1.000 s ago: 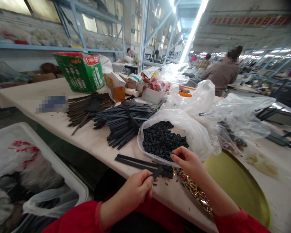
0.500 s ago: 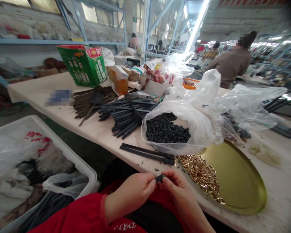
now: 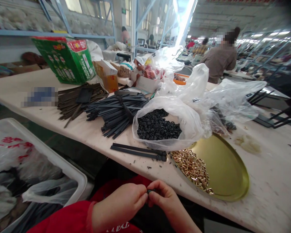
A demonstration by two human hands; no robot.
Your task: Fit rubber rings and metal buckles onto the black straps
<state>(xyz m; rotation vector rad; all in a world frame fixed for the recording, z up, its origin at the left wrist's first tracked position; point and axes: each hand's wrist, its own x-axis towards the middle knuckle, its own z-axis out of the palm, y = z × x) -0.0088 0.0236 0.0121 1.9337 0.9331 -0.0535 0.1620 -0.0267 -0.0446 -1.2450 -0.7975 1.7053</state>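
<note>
My left hand [image 3: 128, 199] and my right hand [image 3: 161, 195] meet in front of my body, below the table's edge. Between their fingertips sits a small dark piece [image 3: 150, 191], mostly covered by the fingers; both hands are closed on it. Beyond them, two black straps [image 3: 138, 152] with a buckle end lie on the table. A clear plastic bag [image 3: 169, 142] holds many small black loops [image 3: 157, 127]. To its right, a gold tray [image 3: 223, 168] carries a heap of small gold metal pieces [image 3: 192, 166].
Bundles of dark straps [image 3: 116, 111] lie behind, near a green box [image 3: 64, 63] and plastic bags [image 3: 235, 97]. A white bin [image 3: 80, 176] stands at the lower left. A person in brown [image 3: 218, 60] sits beyond the table [image 3: 264, 174].
The view has shifted, so the table's things appear further left. My fingers have closed more around the dark piece, and less of it shows.
</note>
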